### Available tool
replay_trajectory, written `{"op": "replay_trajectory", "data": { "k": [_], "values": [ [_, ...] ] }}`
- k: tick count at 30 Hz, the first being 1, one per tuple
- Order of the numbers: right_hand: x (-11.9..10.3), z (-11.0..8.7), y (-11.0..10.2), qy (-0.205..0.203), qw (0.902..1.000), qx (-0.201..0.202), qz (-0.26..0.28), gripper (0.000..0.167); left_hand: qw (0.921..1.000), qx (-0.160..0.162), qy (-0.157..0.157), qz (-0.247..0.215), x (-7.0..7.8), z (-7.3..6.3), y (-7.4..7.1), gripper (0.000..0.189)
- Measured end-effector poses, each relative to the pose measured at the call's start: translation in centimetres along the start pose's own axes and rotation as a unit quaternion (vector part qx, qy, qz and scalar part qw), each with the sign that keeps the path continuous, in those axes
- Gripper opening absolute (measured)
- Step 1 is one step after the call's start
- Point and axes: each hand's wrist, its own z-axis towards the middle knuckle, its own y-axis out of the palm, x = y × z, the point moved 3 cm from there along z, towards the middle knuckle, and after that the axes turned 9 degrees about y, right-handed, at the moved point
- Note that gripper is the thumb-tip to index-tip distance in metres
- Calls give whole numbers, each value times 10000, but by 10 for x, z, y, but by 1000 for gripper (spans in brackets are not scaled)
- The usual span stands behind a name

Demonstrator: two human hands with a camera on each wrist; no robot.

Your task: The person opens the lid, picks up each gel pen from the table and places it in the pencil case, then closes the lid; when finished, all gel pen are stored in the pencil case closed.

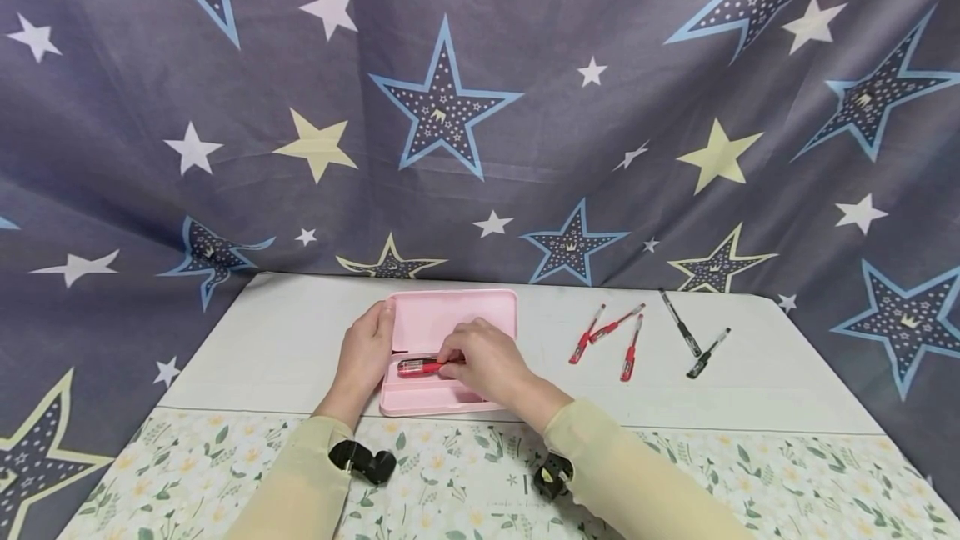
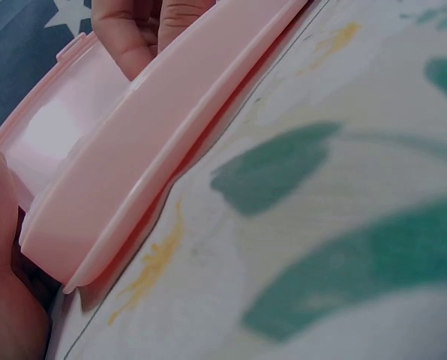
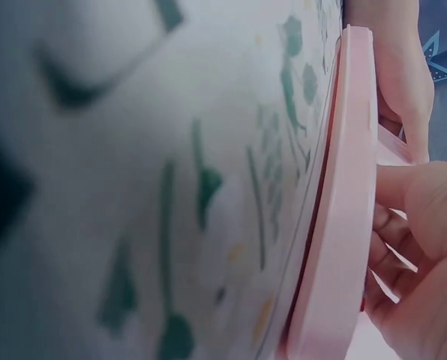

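Note:
A pink pencil case (image 1: 454, 312) lies with its lid raised at the back, in front of me on the table. At its left edge my left hand (image 1: 363, 355) grips the side, the thumb up along the lid. My right hand (image 1: 491, 363) is over the tray part and pinches a red pen (image 1: 417, 367), which lies lengthwise inside with its capped end to the left. In the left wrist view, the front wall of the case (image 2: 152, 131) covers the pen. The right wrist view has the right fingers (image 3: 392, 255) reaching in behind that wall.
Several pens lie loose to the right of the case: red pens (image 1: 631, 350) nearer, black pens (image 1: 681, 325) farther right. A floral cloth (image 1: 450, 473) covers the near side of the white table (image 1: 300, 307). A star-patterned curtain (image 1: 525, 148) hangs behind.

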Motion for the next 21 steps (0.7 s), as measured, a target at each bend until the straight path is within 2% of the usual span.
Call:
{"op": "replay_trajectory", "data": {
  "k": [8,21],
  "values": [
    [-1,2,3,-28,9997,60,-218,14,10000,24,-33,20,2,0,-1,61],
    [-1,2,4,6,9996,117,-275,15,10000,13,-64,6,3,0,-1,61]
  ]
}}
